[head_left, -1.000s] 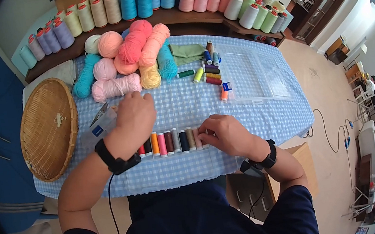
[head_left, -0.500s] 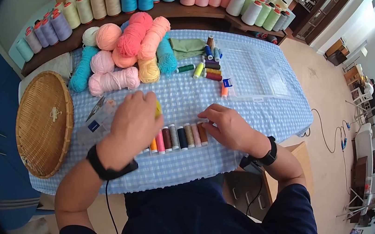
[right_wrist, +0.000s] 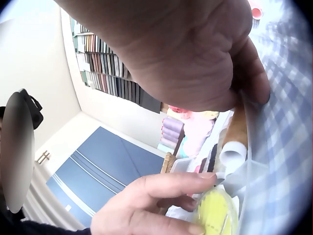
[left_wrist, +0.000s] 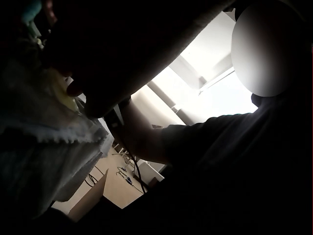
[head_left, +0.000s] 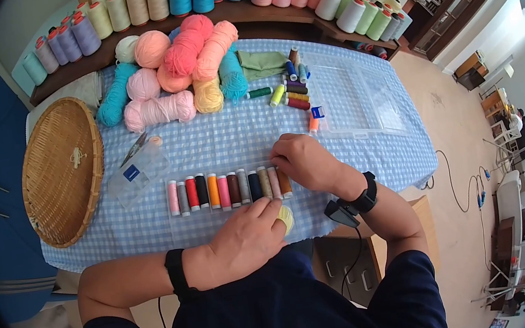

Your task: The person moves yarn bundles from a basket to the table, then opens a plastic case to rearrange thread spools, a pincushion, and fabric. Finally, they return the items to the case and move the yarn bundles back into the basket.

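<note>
At the left of the table (head_left: 100, 233), the woven basket (head_left: 58, 182) lies well apart from the hands, with the small clear box (head_left: 140, 172) between it and the thread spools (head_left: 214, 191). The spools lie side by side in a row, each with pale end caps. They should be light and firm, quick to roll if nudged; the caps look smooth, so the wound middle would give fingers better purchase, or both ends could be pinched lightly.

Further right, just below the row's right end, the left hand (head_left: 248, 241) has its grip clamped on the yellow disc (head_left: 287, 218), thumb and fingertips meeting its edge. The disc looks like a thin, clear, rounded shell with yellow inside: likely light, stiff, a little slippery and apt to crack if squeezed hard. Its rim is the place to hold it, with pressure spread across opposite sides rather than on the flat face.

At the far right, the right hand (head_left: 305, 162) has bent fingers at the upper end of the brown spool (head_left: 285, 184), beside the clear wall (right_wrist: 250, 132); whether that grip is closed on either, I cannot tell. The wall looks thin and bendy, so a light touch would suit it
</note>
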The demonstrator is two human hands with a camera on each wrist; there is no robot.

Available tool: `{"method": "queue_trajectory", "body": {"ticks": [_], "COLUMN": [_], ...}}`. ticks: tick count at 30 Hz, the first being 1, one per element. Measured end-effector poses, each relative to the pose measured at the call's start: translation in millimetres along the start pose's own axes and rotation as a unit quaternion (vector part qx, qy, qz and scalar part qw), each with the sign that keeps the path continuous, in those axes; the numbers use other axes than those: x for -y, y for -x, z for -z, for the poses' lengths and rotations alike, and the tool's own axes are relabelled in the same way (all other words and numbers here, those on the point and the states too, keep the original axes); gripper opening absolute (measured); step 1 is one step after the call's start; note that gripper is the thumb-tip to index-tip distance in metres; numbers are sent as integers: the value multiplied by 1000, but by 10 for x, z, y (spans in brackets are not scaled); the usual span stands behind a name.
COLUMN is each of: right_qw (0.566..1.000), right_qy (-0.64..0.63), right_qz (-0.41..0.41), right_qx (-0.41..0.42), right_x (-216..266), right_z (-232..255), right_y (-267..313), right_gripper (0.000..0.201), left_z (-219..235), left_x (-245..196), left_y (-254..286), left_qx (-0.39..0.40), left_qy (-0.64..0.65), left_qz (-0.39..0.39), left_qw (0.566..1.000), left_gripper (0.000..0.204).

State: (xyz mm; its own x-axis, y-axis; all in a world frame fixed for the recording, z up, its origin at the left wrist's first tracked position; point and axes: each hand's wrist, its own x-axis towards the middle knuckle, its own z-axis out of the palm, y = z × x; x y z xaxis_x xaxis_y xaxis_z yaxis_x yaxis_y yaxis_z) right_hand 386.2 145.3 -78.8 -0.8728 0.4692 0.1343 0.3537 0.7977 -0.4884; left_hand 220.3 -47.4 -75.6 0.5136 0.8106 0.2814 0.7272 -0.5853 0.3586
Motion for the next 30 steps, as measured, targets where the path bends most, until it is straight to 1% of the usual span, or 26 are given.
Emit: {"method": "queue_trajectory", "body": {"ticks": [1,3,4,5,7,8,9,11,12,13,14,15,16,17,18,19,20,21,22,23,24,25,26,27,28,30], "right_qw": [1000,999,999,999,999,998,998,995,994,994,983,965,960,960,966,970,982,982,981,975,975,972,968,967,966,970], "right_qy": [1,3,-1,-2,41,49,52,97,104,103,174,244,264,262,244,227,177,176,151,125,125,99,72,72,66,46], "right_qz": [6,4,4,17,-1,4,12,-3,-33,-29,-44,-58,-31,-30,11,53,64,65,122,180,183,213,242,245,248,239], "right_qx": [0,-37,-42,-36,-33,-37,-33,-34,-24,-21,-45,-70,-94,-95,-80,-65,-35,-37,-30,-23,-25,-9,7,7,8,19], "right_x": [-27,-110,-181,-214,-276,-339,-386,-423,-414,-369,-326,-282,-226,-174,-116,-37,107,171,237,309,388,469,550,606,644,787], "right_z": [-6,-24,-33,-10,71,80,97,157,179,172,159,150,140,132,118,109,110,56,5,-46,-94,-141,-192,-260,-341,-445], "right_y": [-20,-82,-138,-194,-305,-364,-405,-501,-515,-520,-521,-527,-539,-573,-602,-637,-692,-773,-865,-966,-1082,-1205,-1319,-1434,-1554,-1734], "right_gripper": [10,12,13,13,14,14,14,14,13,13,10,9,6,6,5,4,4,4,3,4,4,5,6,6,7,9], "left_z": [-16,-94,-132,-187,-277,-296,-309,-185,-113,1,150,324,432,479,522,548,557,554,527,485,464,467,471,477,476,455], "left_x": [2,41,58,79,123,145,181,220,215,196,194,210,260,338,412,469,506,529,538,544,551,553,550,555,579,640], "left_y": [12,53,46,25,-54,-96,-138,-161,-115,-65,18,145,287,447,609,764,918,1030,1113,1190,1243,1268,1284,1301,1324,1371], "left_qx": [-3,8,-13,-18,-55,-62,-84,-110,-87,-62,-63,-90,-116,-119,-121,-120,-129,-138,-138,-131,-125,-126,-124,-123,-125,-126], "left_qy": [-4,-22,-71,-77,-99,-103,-82,-64,-35,-5,-7,-21,-36,-39,-41,-42,-81,-119,-122,-160,-198,-200,-192,-183,-185,-221], "left_qz": [3,-22,-41,-28,-24,-17,-17,-15,-3,9,13,35,55,98,140,140,187,233,233,260,288,289,310,332,333,347], "left_qw": [1000,999,997,996,993,993,993,992,996,998,998,995,991,987,982,982,970,955,955,943,929,928,923,917,916,903], "left_gripper": [33,26,23,23,22,22,21,21,23,26,26,26,26,26,25,25,28,31,31,35,38,38,41,44,44,44]}}
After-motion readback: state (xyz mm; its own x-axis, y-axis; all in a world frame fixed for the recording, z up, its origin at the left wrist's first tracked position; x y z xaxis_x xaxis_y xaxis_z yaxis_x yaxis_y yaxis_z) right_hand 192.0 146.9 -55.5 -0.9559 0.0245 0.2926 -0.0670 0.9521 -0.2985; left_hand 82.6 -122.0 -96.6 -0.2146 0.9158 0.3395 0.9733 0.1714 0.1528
